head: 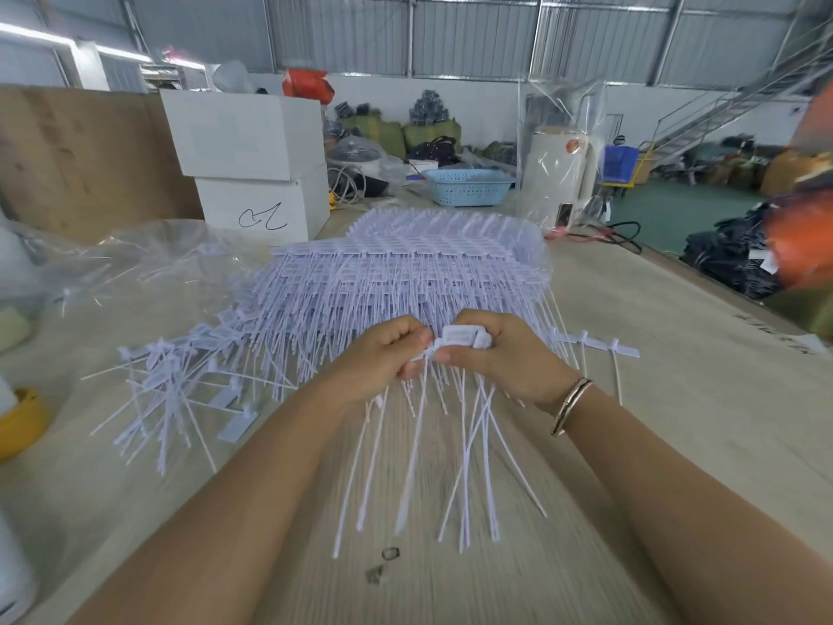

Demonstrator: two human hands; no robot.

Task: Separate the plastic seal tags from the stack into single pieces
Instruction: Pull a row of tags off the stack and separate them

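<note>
A big stack of white plastic seal tags (405, 259) lies on the table ahead of me, heads far, tails toward me. My left hand (383, 354) and my right hand (500, 354) meet just in front of it, both gripping a joined strip of tags (459, 338) by its heads. The strip's long thin tails (455, 462) hang down between my forearms. A loose pile of single tags (180, 381) lies to the left. Two or three single tags (604, 349) lie to the right.
Two stacked white boxes (257, 169) stand at the back left, with clear plastic bags (112, 259) in front. A blue basket (466, 186) sits beyond the stack. A yellow object (20, 421) lies at the left edge. The table's right edge (721, 281) drops to a green floor.
</note>
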